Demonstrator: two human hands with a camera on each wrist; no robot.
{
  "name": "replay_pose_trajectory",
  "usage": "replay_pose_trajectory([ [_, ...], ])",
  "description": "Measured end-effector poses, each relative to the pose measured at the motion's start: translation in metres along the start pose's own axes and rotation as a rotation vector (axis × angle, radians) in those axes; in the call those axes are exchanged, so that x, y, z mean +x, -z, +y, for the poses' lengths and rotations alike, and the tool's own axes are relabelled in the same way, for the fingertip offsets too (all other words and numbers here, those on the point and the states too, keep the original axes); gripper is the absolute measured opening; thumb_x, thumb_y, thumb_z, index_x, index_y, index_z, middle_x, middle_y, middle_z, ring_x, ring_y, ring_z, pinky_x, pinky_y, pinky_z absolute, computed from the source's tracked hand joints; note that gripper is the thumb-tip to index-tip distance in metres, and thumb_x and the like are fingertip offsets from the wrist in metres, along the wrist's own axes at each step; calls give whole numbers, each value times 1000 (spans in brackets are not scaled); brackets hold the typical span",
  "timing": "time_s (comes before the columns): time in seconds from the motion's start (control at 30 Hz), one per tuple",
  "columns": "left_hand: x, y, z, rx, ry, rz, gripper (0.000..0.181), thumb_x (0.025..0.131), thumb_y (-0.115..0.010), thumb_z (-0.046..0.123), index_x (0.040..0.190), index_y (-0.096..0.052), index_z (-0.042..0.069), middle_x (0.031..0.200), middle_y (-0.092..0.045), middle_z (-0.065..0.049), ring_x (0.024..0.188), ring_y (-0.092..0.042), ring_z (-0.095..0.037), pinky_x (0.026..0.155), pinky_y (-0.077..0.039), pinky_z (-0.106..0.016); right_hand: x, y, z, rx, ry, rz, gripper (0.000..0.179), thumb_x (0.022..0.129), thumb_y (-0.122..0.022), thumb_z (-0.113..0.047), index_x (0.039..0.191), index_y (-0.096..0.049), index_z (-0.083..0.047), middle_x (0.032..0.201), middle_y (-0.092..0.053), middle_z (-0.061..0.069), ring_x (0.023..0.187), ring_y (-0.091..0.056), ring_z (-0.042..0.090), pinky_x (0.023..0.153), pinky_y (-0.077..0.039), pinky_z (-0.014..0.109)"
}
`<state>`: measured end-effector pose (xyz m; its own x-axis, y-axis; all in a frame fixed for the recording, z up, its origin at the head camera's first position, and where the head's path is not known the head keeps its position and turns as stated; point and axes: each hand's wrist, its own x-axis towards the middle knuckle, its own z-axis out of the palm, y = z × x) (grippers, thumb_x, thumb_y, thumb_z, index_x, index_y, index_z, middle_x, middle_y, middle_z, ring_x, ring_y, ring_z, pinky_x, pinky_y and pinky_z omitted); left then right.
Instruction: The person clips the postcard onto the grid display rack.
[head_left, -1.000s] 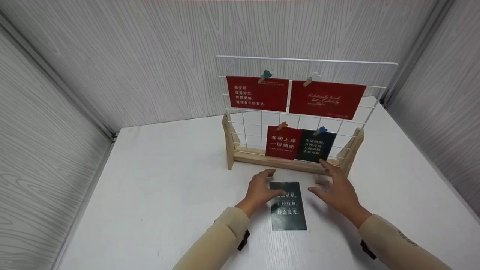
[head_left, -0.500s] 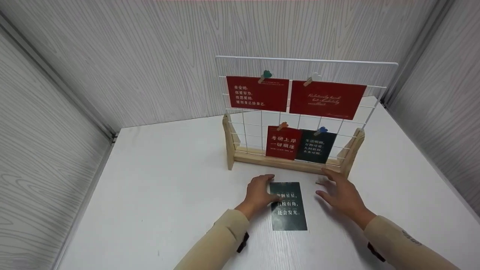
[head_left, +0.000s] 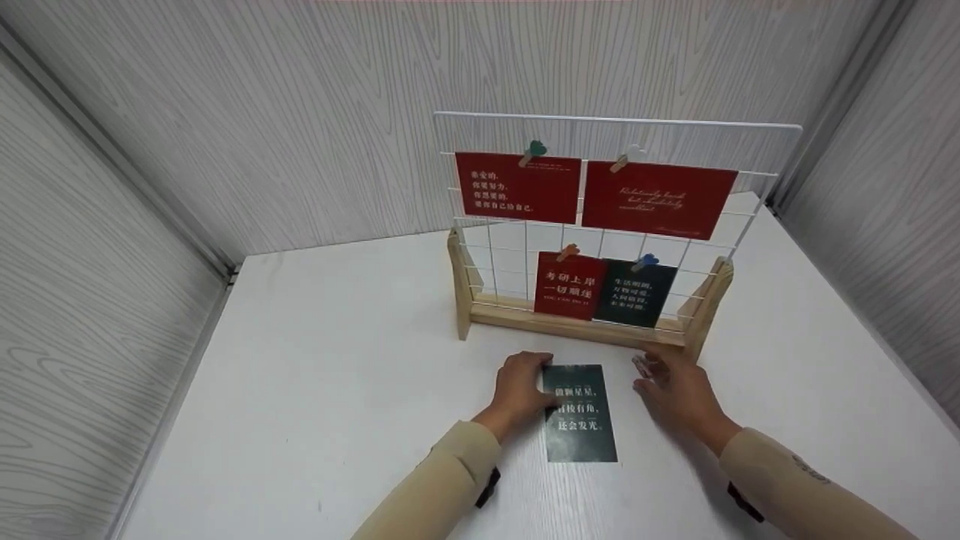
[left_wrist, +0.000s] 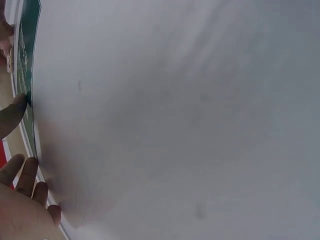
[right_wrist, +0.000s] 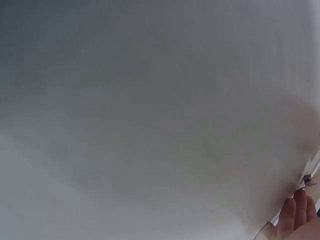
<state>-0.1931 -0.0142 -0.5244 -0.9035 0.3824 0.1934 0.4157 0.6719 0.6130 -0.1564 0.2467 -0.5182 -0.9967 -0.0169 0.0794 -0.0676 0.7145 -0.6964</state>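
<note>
A dark green card (head_left: 581, 442) with white lettering lies flat on the white table. My left hand (head_left: 519, 391) is at its left side, with the thumb over the card's edge and the fingers loosely bent by its upper corner. In the left wrist view, the thumb (left_wrist: 15, 115) touches the card (left_wrist: 28, 30). My right hand (head_left: 684, 394) is low on the table, right of the card, and pinches a small clothespin (head_left: 641, 366) at its fingertips. The same clothespin (right_wrist: 307, 179) shows just past the fingers in the right wrist view; its far side is hidden.
Behind the hands stands a white wire grid (head_left: 510, 262) in a wooden base (head_left: 540, 322). Two red cards (head_left: 517, 187) hang in its upper row. Below are a smaller red card (head_left: 566, 289) and a green card (head_left: 634, 296). Clothespins (head_left: 534, 150) hold them. Walls enclose the table.
My right hand has come down from in front of the grid, and its fingers have closed in on the clothespin. The left hand has shifted slightly, its thumb drawing back to the card's left edge.
</note>
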Motion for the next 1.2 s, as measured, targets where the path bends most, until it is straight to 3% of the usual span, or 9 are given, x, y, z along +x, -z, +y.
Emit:
replay_pose_trajectory([
  [0.1, 0, 0, 0, 23, 1, -5, 62, 65, -87, 23, 118, -63, 2, 107, -64, -7, 104, -55, -27, 90, -44, -41, 2, -3, -1, 8, -35, 0, 51, 86, -72, -13, 132, -50, -13, 115, -59, 11, 105, -58, 28, 92, -48, 45],
  [0.23, 0, 5, 6, 44, 61, -51, 63, 65, -87, 20, 120, -63, 3, 107, -63, -7, 106, -53, -27, 91, -43, -40, 5, -8, -4, 24, -71, -3, 45, 88, -69, -16, 129, -53, -9, 112, -61, 10, 102, -58, 26, 90, -49, 43],
  [0.43, -1, 5, 6, 41, 70, -59, 65, 63, -88, 20, 121, -62, 4, 107, -62, -7, 106, -53, -26, 92, -42, -38, 10, -13, -8, 82, -66, -8, 41, 88, -67, -8, 127, -54, -10, 109, -64, 9, 96, -61, 23, 88, -51, 41],
  [0.6, -2, 7, 7, -13, 56, -66, 68, 62, -88, 16, 122, -61, 1, 106, -59, -9, 101, -51, -24, 90, -43, -34, 11, -17, -14, 121, -82, -34, 39, 90, -64, -8, 127, -55, -6, 111, -65, 10, 98, -61, 23, 89, -50, 41],
  [0.83, -2, 8, 10, -67, 95, -116, 72, 66, -87, 10, 130, -56, 3, 108, -49, -7, 99, -51, -21, 92, -44, -31, 13, -23, -24, 186, -70, -31, 40, 90, -66, -12, 127, -55, -4, 109, -67, 11, 98, -64, 24, 85, -52, 39],
  [1.2, -6, 16, 7, -138, 114, -119, 80, 66, -86, 6, 136, -48, 3, 111, -50, -11, 102, -53, -23, 95, -43, -33, 14, -35, -37, 370, -55, -73, 39, 91, -65, -9, 129, -57, -4, 112, -67, 10, 102, -63, 21, 83, -52, 26],
])
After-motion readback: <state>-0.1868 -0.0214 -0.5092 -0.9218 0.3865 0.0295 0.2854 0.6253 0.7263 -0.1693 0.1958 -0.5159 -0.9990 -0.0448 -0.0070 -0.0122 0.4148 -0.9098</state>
